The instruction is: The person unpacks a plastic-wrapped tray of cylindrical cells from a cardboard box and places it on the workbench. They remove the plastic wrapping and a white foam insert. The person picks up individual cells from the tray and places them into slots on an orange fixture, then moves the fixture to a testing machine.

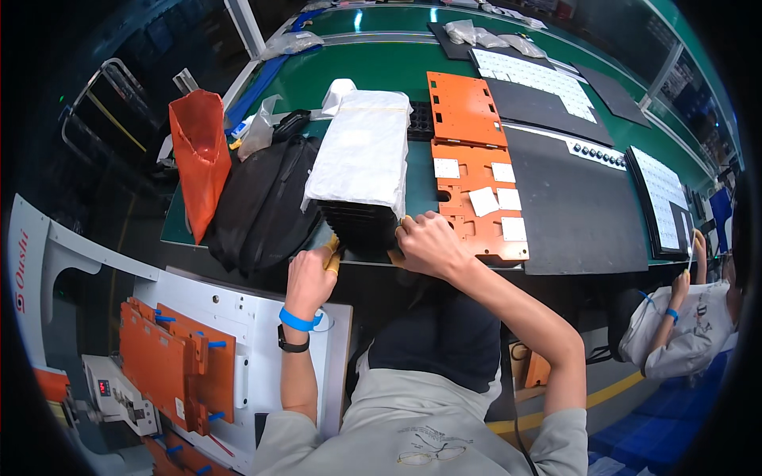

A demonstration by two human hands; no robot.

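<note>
A stack of thin black trays (361, 224) stands at the near edge of the green bench, draped with a white sheet (361, 151). My left hand (309, 278) is closed at the stack's lower left corner, yellow covers on its fingers. At the lower right corner my right hand (430, 244) grips the stack with bent fingers, partly hidden behind it. To the right lies an orange fixture plate (470, 230) bearing several white square pieces. Behind that plate is a second orange plate (464, 107) with cut-outs.
A black bag (266, 198) and an orange bag (194, 159) sit left of the stack. Dark mats (571, 214) and white boards (659, 198) lie rightward. A white machine frame (270, 341) with orange plates stands at lower left. Another person (683, 317) works at far right.
</note>
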